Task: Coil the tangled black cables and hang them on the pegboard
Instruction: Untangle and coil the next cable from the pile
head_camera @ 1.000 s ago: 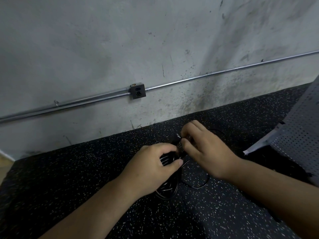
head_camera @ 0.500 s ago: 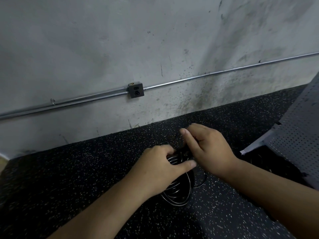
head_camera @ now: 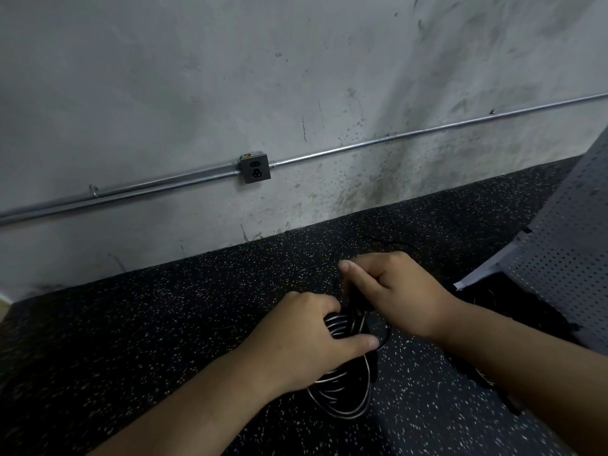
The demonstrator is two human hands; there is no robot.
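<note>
Right now the left hand (head_camera: 306, 343) is gripping a bundle of black cable (head_camera: 342, 401), with its fingers curling over the top of the loops and its thumb stretching out to the right across them. The cable is looking thin and glossy, catching pale streaks of light along its curves, and it is lying in several rough, uneven loops that are hanging out below the hand and resting on the black speckled mat (head_camera: 131, 340). The right hand (head_camera: 401, 291) is sitting just beyond the left, its fingers curling down and holding the cable at the top of the bundle, though the exact pinch is hidden in shadow. A loose strand (head_camera: 329, 263) of the same cable is trailing away over the mat toward the concrete wall (head_camera: 197, 77). Off to the right, a grey pegboard (head_camera: 566, 258) is leaning at a tilt, well apart from the bundle. A metal conduit (head_camera: 427, 130) is running along the wall through a small outlet box (head_camera: 255, 167).
</note>
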